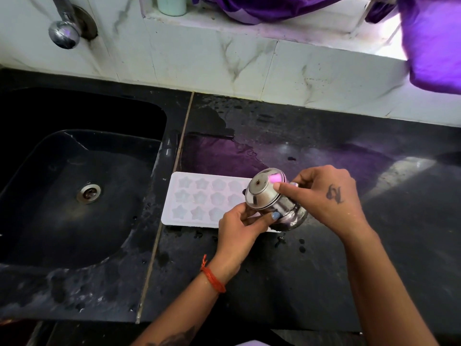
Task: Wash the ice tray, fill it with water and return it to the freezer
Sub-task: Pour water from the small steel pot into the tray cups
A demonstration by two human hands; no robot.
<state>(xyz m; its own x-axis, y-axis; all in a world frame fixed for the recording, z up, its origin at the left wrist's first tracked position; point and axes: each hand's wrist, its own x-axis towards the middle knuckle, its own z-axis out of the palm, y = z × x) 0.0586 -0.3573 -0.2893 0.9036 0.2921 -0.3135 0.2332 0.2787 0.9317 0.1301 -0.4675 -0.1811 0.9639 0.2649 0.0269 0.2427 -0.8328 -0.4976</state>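
White plastic ice tray (pixel 199 199) with star-shaped cups, lying flat on the wet black stone counter (pixel 324 258), just right of the seam beside the black sink (pixel 74 183); right end of the tray hidden under both hands. Small shiny steel pot (pixel 272 198), tipped on its side above that end, round base turned toward the camera, mouth facing away. Left hand (pixel 239 231), orange thread band on the wrist, gripping the pot's lower side with curled fingers, thumb pressed against the metal. Right hand (pixel 324 196), tattoo on its back, curled round the pot's far side, index finger laid across the rim of the base. Puddles and droplets across the counter. Chrome tap (pixel 65 28) on the marble-tiled wall above the sink. Purple cloth (pixel 434 46) hanging at the upper right.
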